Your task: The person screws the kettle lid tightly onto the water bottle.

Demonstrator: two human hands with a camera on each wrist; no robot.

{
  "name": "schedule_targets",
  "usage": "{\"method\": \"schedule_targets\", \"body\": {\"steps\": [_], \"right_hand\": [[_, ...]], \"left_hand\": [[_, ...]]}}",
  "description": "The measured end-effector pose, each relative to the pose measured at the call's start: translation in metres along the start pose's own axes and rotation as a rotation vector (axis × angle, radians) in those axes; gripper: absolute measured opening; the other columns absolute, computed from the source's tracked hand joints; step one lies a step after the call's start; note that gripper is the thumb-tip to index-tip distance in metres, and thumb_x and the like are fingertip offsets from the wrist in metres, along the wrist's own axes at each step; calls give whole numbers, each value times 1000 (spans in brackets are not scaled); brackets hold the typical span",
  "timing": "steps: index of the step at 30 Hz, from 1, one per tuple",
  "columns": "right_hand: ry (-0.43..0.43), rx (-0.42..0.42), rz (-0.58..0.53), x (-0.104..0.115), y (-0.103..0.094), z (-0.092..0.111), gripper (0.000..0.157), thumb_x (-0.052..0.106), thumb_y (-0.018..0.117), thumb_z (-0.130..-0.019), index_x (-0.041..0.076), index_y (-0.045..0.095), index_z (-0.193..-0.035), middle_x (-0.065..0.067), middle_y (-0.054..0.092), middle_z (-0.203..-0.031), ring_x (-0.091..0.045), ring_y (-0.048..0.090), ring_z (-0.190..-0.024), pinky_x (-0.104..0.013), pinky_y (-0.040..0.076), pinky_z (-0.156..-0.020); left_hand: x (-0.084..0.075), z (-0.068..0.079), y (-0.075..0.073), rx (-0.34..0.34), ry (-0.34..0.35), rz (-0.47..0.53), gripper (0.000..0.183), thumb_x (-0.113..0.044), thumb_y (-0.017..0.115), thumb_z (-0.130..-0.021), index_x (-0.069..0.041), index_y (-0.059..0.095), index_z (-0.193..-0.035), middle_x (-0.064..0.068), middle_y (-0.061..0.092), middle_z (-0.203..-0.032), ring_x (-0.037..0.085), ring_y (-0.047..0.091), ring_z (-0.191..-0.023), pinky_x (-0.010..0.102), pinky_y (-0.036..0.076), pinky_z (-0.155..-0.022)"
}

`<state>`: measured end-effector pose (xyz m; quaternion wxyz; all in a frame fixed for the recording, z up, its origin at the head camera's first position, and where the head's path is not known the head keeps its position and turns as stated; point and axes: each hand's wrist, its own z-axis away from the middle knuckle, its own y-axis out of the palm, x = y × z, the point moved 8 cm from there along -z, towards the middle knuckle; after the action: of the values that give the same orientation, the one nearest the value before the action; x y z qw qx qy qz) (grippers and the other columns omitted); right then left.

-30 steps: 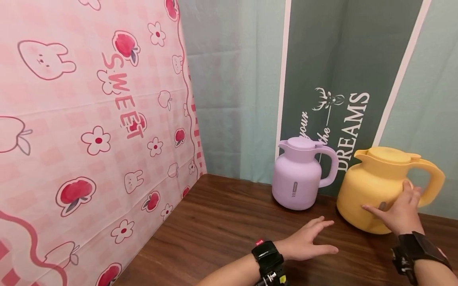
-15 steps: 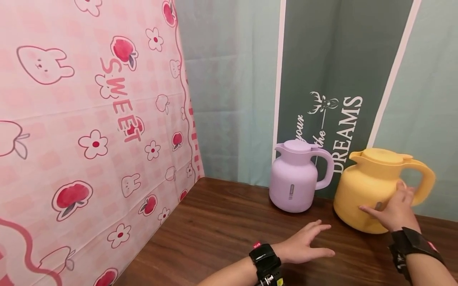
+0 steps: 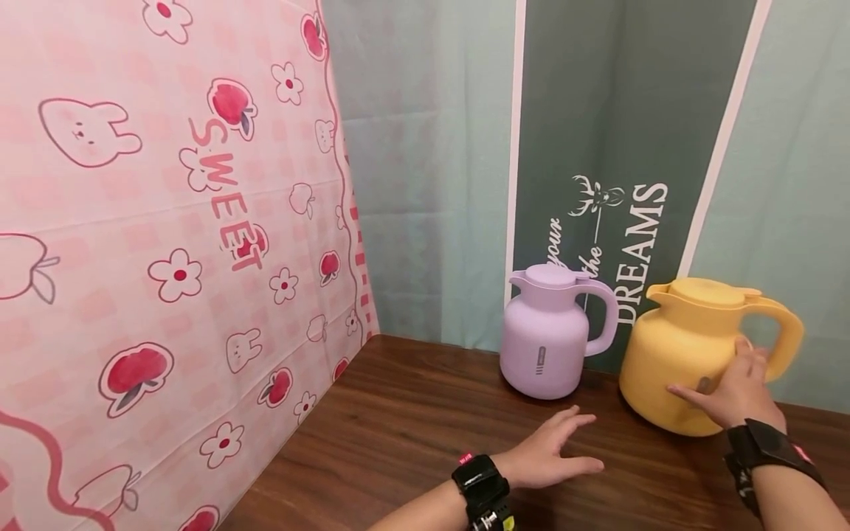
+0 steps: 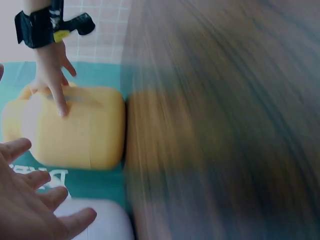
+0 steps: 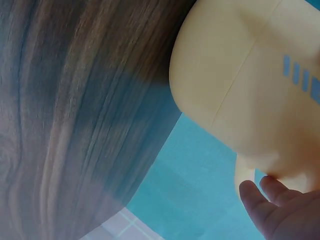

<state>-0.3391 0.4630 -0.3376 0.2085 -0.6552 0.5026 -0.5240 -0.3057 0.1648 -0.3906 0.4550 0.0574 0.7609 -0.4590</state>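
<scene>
A yellow thermal jug (image 3: 674, 361) stands upright on the wooden table, its spout to the left and handle to the right. My right hand (image 3: 747, 391) rests on its front right side. The thumb spreads across the body and the other fingers reach toward the gap beside the handle; in the right wrist view, fingertips (image 5: 250, 192) show near the handle. To the left stands a smaller purple thermal jug (image 3: 541, 346), upright and untouched. My left hand (image 3: 547, 453) hovers in front of both jugs, fingers spread and holding nothing.
A pink cloth (image 3: 166, 214) printed with apples, flowers and rabbits hangs along the left. Behind the jugs hangs a green curtain (image 3: 604, 103) with white lettering. The brown table (image 3: 372, 413) spreads out in front. Both wrists wear black camera straps.
My left hand has drifted slightly left. The right hand stays on the yellow jug, and both jugs keep their places while the head view shifts a little.
</scene>
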Motion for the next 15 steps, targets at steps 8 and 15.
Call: {"method": "schedule_targets", "body": {"steps": [8, 15], "right_hand": [[99, -43, 8, -7, -6, 3, 137, 60, 78, -66, 3, -16, -147, -45, -3, -140, -65, 15, -119, -73, 29, -72], [-18, -255, 37, 7, 8, 21, 113, 37, 76, -77, -3, -2, -148, -40, -5, -146, -56, -3, -134, -72, 11, -98]], "left_hand": [[44, -2, -28, -112, -143, -251, 65, -52, 57, -89, -23, 39, -145, 3, 29, -152, 20, 26, -138, 37, 33, -105], [72, -12, -66, -199, -220, -409, 73, -56, 57, -87, -15, 41, -144, 8, 31, -151, 27, 24, -140, 46, 25, -109]]}}
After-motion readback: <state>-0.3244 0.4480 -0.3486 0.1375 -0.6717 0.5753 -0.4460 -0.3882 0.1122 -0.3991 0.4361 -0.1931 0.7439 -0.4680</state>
